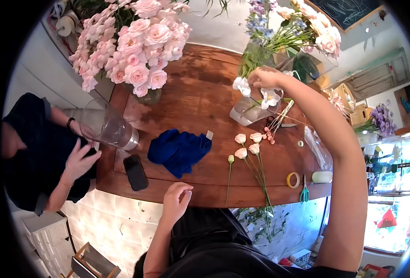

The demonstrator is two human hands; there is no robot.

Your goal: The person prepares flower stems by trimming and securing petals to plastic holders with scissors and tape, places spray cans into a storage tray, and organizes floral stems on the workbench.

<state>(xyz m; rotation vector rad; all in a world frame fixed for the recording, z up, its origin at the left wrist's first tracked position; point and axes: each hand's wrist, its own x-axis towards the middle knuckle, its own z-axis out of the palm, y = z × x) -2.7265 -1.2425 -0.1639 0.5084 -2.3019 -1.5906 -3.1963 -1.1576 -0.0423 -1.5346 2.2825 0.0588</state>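
Note:
My right hand (266,78) reaches over a clear container (246,116) holding white orchids (270,98). Its fingers are bent together beside a white bloom (241,86); what they pinch is hidden. At the table's front edge, my left hand (176,200) is loosely curled, thumb and fingers apart, with nothing in it. Ahead of it lies a crumpled blue cloth (179,150). Several pale pink roses (241,153) on cut stems rest right of the cloth, below a bunch of stems with small pink berries (269,134).
Pink roses (137,74) fill a vase at the back left. A person (82,160) stands at left by a tall glass vase (107,127) and a phone (136,172). Tape (293,180) and teal scissors (304,194) lie front right. Mixed flowers (302,28) stand behind.

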